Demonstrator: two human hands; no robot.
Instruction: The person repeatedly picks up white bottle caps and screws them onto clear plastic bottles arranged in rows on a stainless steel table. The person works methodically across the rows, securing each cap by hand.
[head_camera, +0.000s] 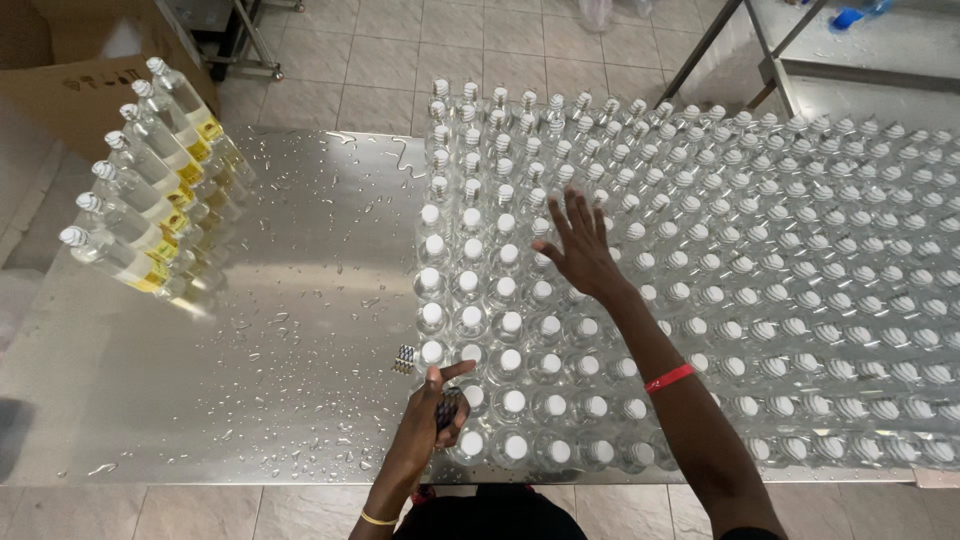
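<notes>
1. Clear capped bottles (510, 360): small, see-through, white screw caps, standing upright in tight rows across the right half of the steel table (300, 300). Judged light singly, hard-walled and rigid; whether glass or plastic cannot be told. Surfaces likely slick, given the water droplets about. Best taken at the cap or neck, the only part free of neighbours.
2. Right hand (580, 250): fingers spread wide, palm down, hovering over or lightly touching the caps mid-block; grasping nothing.
3. Left hand (432, 415): at the near-left corner of the block, partly curled round a small dark object, thumb and forefinger extended toward a bottle cap; what the object is cannot be told.
4. Small ribbed cap (404, 359): lying loose on the table just beside the block's left edge.
5. Labelled bottles (150, 190): a separate row with yellow labels, lying tilted at the far-left edge, well apart from the block.
6. Cardboard box (80, 70): beyond that row, on the tiled floor.
</notes>
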